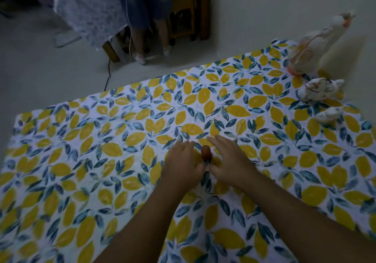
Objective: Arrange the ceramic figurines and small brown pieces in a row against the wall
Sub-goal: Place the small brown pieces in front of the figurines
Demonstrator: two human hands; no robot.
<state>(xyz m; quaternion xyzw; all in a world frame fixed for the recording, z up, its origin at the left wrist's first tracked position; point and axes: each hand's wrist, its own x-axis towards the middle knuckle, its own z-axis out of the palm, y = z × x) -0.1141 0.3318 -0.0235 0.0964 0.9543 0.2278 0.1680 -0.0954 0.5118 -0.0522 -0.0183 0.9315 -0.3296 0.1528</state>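
A small brown piece (206, 153) stands near the middle of the bench (61, 161), on a cloth printed with yellow lemons and blue-green leaves. It is oval and reddish brown, and it sits exactly between the two hands. The left hand (183, 165) lies just to its left with the fingers stretched forward and flat over the cloth; its thumb side seems to touch the lower part of the piece. The right hand (230, 161) lies just to its right, also with loose, spread fingers pointing away from the person. Neither hand is closed around the piece; both look released, resting on the cloth beside it.

Well apart, at the far right edge of the bench and against the wall (284, 8), three white ceramic figurines are placed one after another. The tall figurine (317, 45) with orange details stands farthest and leans in the picture. The middle figurine (321, 89) is lower and wide. The smallest figurine (328, 115) is the nearest of them.

Beyond the bench, on the floor, the legs of another person (142, 18) are visible next to a wooden chair (187, 18).
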